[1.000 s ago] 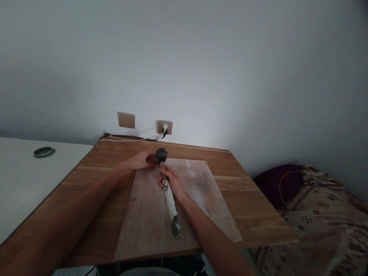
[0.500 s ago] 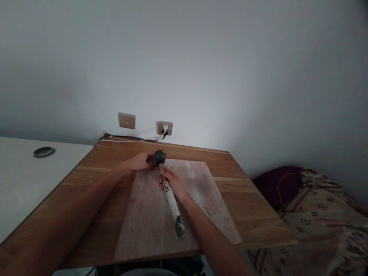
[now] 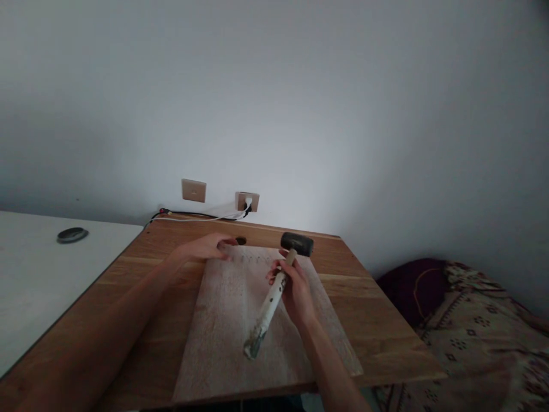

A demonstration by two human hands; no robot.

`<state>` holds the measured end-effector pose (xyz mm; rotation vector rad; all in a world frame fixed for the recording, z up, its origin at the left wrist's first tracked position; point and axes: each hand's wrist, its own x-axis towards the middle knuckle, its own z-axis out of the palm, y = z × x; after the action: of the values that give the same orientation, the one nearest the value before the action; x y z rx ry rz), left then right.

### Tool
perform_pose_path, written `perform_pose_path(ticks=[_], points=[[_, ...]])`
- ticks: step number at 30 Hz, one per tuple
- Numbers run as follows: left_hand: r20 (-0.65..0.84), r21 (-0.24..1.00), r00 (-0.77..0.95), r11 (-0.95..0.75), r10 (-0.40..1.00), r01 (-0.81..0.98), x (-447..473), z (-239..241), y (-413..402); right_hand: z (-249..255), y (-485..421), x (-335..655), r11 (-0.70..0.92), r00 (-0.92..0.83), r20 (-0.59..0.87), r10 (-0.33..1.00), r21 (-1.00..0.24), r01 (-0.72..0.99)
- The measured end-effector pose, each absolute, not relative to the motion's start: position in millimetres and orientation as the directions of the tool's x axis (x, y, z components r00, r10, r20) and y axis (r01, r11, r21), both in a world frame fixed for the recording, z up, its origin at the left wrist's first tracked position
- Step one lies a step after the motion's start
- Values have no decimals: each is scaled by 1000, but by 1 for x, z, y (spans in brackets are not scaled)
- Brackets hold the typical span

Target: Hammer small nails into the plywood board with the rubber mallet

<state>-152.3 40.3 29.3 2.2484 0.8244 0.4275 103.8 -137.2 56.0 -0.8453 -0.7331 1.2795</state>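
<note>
- Half closed around hammer [image 3: 269, 306] with right hand [image 3: 297, 290], aiming head to one o'clock over board [image 3: 218, 343].
- Swung rightward since earlier, away from left hand [image 3: 209, 247].
- With left, bent loosely at board's eleven; cannot tell if holding anything.
- At twelve: small nails [image 3: 257, 259].

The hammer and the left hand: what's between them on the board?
In the head view, a row of small nail-like pieces along the far end of the board lies between the left hand and the hammer.
</note>
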Motion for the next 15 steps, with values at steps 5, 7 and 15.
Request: perform_pose_path(ticks=[5, 7, 15], points=[[26, 502, 786, -688, 617, 524, -186, 47, 49, 34, -175, 140, -107, 199, -198, 960, -914, -391], [-13, 464, 808, -712, 589, 527, -192, 48, 51, 20, -183, 145, -176, 218, -275, 937, -906, -384], [-89, 470, 805, -688, 586, 553, -186, 36, 48, 17, -198, 141, -168, 207, -277, 938, -888, -427]])
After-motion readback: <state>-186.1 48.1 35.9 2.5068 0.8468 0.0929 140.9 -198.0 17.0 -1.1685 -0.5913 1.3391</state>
